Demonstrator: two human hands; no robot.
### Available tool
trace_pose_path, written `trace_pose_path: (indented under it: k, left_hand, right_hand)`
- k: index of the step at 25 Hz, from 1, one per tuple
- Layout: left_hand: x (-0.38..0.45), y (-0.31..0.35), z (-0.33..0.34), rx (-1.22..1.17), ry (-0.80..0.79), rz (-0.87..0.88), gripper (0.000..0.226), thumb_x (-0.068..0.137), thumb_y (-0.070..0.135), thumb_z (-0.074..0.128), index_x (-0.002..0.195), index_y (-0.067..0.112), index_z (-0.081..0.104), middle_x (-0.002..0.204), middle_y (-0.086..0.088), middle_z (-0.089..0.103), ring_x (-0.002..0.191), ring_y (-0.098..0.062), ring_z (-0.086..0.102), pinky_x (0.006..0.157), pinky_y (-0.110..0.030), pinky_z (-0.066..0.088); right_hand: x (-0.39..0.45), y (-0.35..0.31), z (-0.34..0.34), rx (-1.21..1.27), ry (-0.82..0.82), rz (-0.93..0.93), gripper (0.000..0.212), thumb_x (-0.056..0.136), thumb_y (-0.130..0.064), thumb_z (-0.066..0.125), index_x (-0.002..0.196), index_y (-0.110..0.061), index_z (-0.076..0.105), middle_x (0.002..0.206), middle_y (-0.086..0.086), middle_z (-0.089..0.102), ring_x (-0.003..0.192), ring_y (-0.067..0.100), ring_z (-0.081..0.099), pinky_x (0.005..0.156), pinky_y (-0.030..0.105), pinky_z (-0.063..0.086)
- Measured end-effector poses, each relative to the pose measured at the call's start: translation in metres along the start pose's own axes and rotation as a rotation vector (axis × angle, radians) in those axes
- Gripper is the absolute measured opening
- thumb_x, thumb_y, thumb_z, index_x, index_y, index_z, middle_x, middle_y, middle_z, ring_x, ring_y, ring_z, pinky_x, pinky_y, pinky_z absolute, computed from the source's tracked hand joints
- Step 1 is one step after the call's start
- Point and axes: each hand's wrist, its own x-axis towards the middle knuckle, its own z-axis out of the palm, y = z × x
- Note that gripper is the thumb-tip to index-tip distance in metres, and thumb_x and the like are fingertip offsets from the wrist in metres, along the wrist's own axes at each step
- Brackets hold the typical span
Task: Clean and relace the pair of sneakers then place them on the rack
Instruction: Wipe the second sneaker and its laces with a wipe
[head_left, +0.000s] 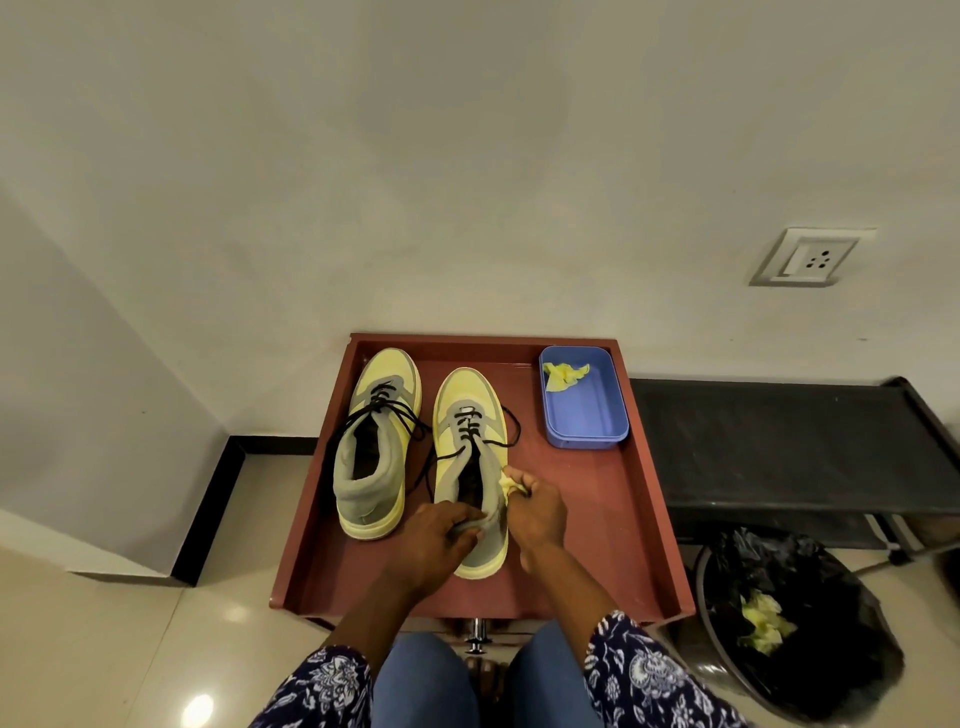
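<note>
A person's left hand (441, 525) grips the grey heel collar of the right-hand sneaker (475, 467) on the red tray (613, 519), while the right hand (535, 506), at the shoe's 3 o'clock flank, pinches a wad of yellow cloth (508, 484) against its side. The shoe's long axis runs 6 to 12 o'clock, toe away from the person, black laces (470, 423) loose. The second sneaker (376, 441) stands at its 9 o'clock. A blue tub (584, 426) holding another yellow cloth sits at 2 o'clock. Wiping appears under way, and the right hand is best placed to continue toward the toe.
</note>
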Motion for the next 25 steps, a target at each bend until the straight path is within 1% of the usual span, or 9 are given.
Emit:
trace_pose_path:
  k: [5,9,12,14,15,17,19,22,25]
  left_hand:
    - [0.004,0.005,0.001,0.055,0.016,-0.042,0.031,0.089,0.027,0.052,0.114,0.014,0.065,0.112,-0.007,0.064,0.106,-0.023,0.055,0.079,-0.017,0.027]
    - [0.0,0.01,0.005,0.071,0.022,-0.084,0.037,0.084,0.029,0.047,0.11,0.014,0.067,0.11,-0.01,0.064,0.108,-0.028,0.054,0.085,-0.021,0.03]
    - [-0.004,0.016,0.012,0.083,0.17,-0.096,0.03,0.085,0.026,0.051,0.104,0.017,0.071,0.116,-0.015,0.057,0.11,-0.037,0.052,0.089,-0.03,0.034]
    - [-0.011,0.029,0.012,0.092,0.179,-0.164,0.029,0.092,0.017,0.049,0.118,0.016,0.063,0.137,-0.013,0.036,0.126,-0.029,0.039,0.092,-0.008,0.023]
    - [-0.012,0.029,0.017,0.043,0.129,-0.204,0.031,0.094,0.011,0.047,0.123,0.01,0.057,0.141,-0.014,0.029,0.127,-0.025,0.038,0.081,0.007,0.018]
    - [-0.011,0.033,0.024,-0.023,0.074,-0.238,0.034,0.095,0.003,0.042,0.128,0.001,0.049,0.144,-0.016,0.025,0.129,-0.023,0.039,0.072,0.013,0.015]
    - [-0.012,0.026,0.023,-0.04,0.105,-0.218,0.036,0.097,0.006,0.04,0.132,0.004,0.046,0.149,-0.017,0.021,0.136,-0.023,0.032,0.083,0.009,0.018]
    - [-0.018,0.02,0.02,-0.08,0.175,-0.197,0.036,0.096,0.012,0.041,0.131,0.013,0.05,0.151,-0.019,0.021,0.14,-0.025,0.027,0.105,-0.013,0.019]
    - [-0.025,0.019,0.019,-0.05,0.113,-0.197,0.041,0.086,0.018,0.039,0.115,0.005,0.064,0.136,-0.03,0.043,0.129,-0.036,0.045,0.101,-0.024,0.036]
  right_hand:
    - [-0.028,0.014,0.001,0.114,0.057,0.036,0.035,0.086,0.006,0.05,0.115,-0.008,0.064,0.116,0.004,0.065,0.1,0.013,0.057,0.092,0.026,0.049]
    - [-0.05,0.027,0.006,0.086,0.093,0.028,0.033,0.087,0.002,0.053,0.116,-0.008,0.063,0.115,0.007,0.066,0.102,0.019,0.061,0.088,0.025,0.048]
    - [-0.059,0.036,0.008,-0.012,0.098,0.007,0.031,0.088,-0.002,0.054,0.117,-0.007,0.062,0.114,0.009,0.066,0.103,0.022,0.06,0.082,0.019,0.043]
    - [-0.062,0.04,0.01,-0.016,0.1,0.045,0.029,0.088,-0.003,0.054,0.115,-0.007,0.064,0.112,0.009,0.066,0.1,0.022,0.06,0.082,0.022,0.044]
    - [-0.062,0.041,0.011,0.012,0.102,0.099,0.028,0.088,-0.002,0.054,0.113,-0.008,0.065,0.11,0.009,0.067,0.098,0.023,0.06,0.083,0.025,0.046]
    - [-0.057,0.04,0.014,0.066,0.112,0.217,0.027,0.087,-0.003,0.053,0.108,-0.011,0.068,0.104,0.009,0.069,0.094,0.026,0.062,0.083,0.033,0.051]
    - [-0.047,0.039,0.012,0.124,0.102,0.285,0.026,0.085,-0.003,0.054,0.103,-0.013,0.069,0.098,0.009,0.07,0.088,0.027,0.063,0.078,0.036,0.054]
    - [-0.03,0.031,0.009,0.214,0.077,0.328,0.022,0.081,0.001,0.055,0.093,-0.01,0.07,0.092,0.01,0.07,0.075,0.023,0.062,0.064,0.03,0.053]
    - [-0.013,0.022,0.01,0.19,0.068,0.324,0.022,0.077,0.001,0.055,0.087,-0.014,0.068,0.097,0.012,0.07,0.085,0.028,0.064,0.078,0.04,0.057]
